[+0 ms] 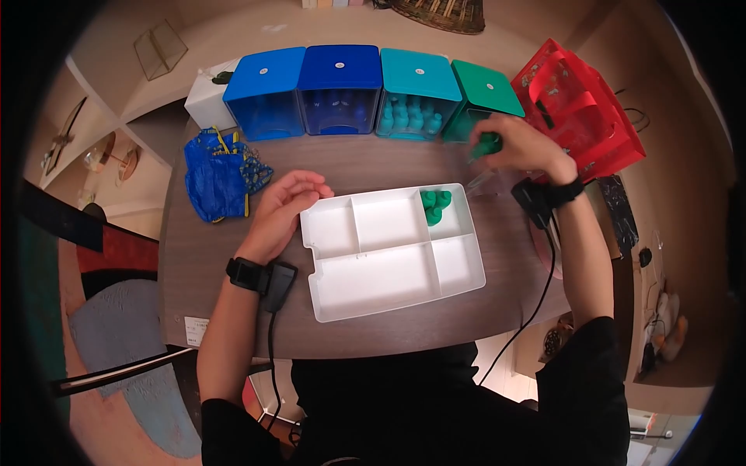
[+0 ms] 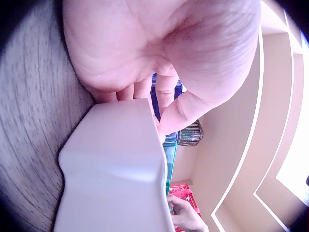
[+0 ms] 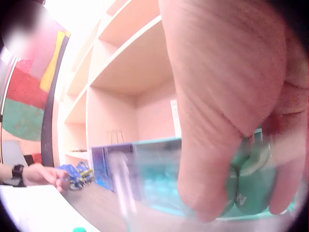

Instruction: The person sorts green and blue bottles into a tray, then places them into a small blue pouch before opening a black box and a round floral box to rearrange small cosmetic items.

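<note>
A white compartment tray point(image 1: 373, 289) lies before me on the table. My left hand point(image 1: 281, 208) rests at its far left corner, fingers loosely bent, thumb touching the rim point(image 2: 161, 159). At the green box point(image 1: 488, 87), my right hand point(image 1: 524, 147) holds dark green rounded pieces point(image 3: 253, 191) between thumb and fingers; two show in the right wrist view, one with a white letter mark. A clear panel point(image 1: 486, 177) stands out in front of that box, below the hand. Several green pieces point(image 1: 435, 208) are grouped in the tray's far right compartment.
Left of the green box stand a teal box point(image 1: 420, 70) with teal pin-shaped pieces inside, a dark blue box point(image 1: 340, 66) and a blue box point(image 1: 266, 66). A blue bag point(image 1: 214, 182) lies at left. A red gift bag point(image 1: 579, 116) is at right, behind my wrist.
</note>
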Action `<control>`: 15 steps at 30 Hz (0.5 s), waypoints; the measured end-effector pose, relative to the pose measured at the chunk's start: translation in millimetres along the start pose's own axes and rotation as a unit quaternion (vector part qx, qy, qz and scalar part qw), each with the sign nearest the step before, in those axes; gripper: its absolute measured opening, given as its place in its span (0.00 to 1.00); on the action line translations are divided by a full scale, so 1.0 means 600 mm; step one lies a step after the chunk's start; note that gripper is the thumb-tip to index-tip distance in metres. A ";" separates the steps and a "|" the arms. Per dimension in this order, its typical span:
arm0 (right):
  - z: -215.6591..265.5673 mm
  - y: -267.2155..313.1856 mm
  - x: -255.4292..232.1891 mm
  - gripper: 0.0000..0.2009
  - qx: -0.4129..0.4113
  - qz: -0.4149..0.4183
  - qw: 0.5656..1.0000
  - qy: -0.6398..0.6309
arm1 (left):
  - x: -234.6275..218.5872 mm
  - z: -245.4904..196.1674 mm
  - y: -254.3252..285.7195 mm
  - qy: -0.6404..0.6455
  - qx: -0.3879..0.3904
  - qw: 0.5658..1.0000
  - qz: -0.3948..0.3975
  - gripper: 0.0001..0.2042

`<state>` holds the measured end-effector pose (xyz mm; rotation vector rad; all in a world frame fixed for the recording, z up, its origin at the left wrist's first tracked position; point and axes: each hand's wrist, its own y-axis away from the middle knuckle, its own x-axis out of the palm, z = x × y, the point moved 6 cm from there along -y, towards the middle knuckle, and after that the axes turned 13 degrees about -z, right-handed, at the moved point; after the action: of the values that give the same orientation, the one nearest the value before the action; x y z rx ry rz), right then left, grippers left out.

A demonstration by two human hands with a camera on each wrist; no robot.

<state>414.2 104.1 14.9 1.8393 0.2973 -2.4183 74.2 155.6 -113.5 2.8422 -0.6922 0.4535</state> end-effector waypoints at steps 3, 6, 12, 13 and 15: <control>0.056 0.034 -0.071 0.16 0.017 -0.071 0.997 -0.024 | 0.001 0.000 -0.002 -0.005 0.002 1.000 0.000 0.12; 0.117 0.070 -0.117 0.16 0.006 -0.105 0.994 -0.040 | 0.000 -0.001 -0.001 -0.010 0.004 1.000 -0.001 0.12; 0.183 0.114 -0.033 0.20 -0.017 -0.048 0.994 -0.101 | 0.001 -0.003 0.000 -0.014 0.002 1.000 -0.005 0.12; 0.181 0.114 -0.011 0.19 -0.026 -0.042 0.994 -0.098 | 0.000 -0.003 0.001 -0.011 -0.004 1.000 -0.007 0.12; 0.176 0.113 0.022 0.17 -0.034 -0.036 0.994 -0.097 | 0.000 -0.003 0.001 -0.010 -0.004 1.000 -0.007 0.12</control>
<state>323.9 16.8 22.5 1.5774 0.4300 -2.5744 73.3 155.3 -111.7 2.8455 -0.6752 0.4182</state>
